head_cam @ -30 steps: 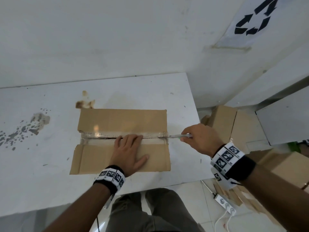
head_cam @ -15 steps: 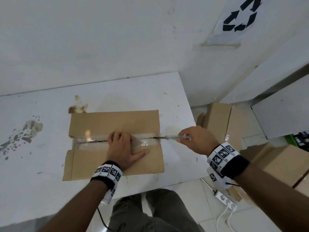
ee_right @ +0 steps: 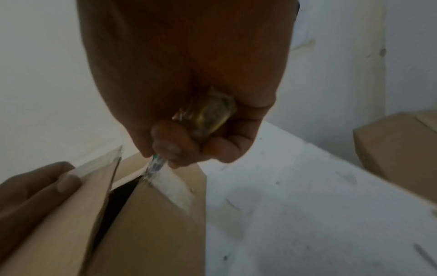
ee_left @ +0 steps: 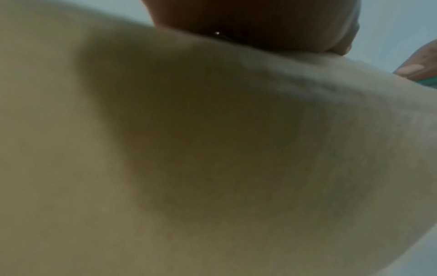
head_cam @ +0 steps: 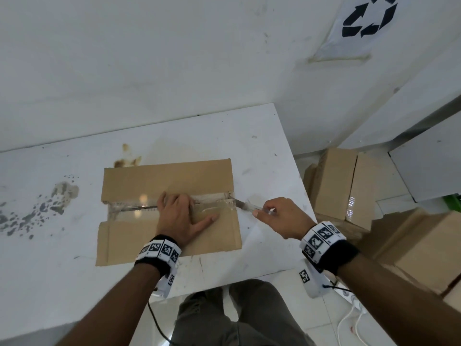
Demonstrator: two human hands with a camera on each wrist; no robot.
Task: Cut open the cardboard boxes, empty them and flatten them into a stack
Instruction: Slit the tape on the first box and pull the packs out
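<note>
Fingers of my left hand (head_cam: 183, 216) lie flat and spread, pressing the cardboard box (head_cam: 169, 211) on the white bench (head_cam: 50, 270); my right hand (head_cam: 280, 217) curls tightly around a clear-handled cutter (head_cam: 245, 205), blade at the taped seam's right end. If the blade slips, I judge it could nick my pressing hand. Inside, the gap shows only darkness. More boxes (head_cam: 341, 188) sit on the floor.

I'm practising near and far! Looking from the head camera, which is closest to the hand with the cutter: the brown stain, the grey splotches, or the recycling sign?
From the right hand:
1. Brown stain, behind the box's far-left corner.
2. Recycling sign, up on the right wall.
3. Grey splotches, far left on the table.
</note>
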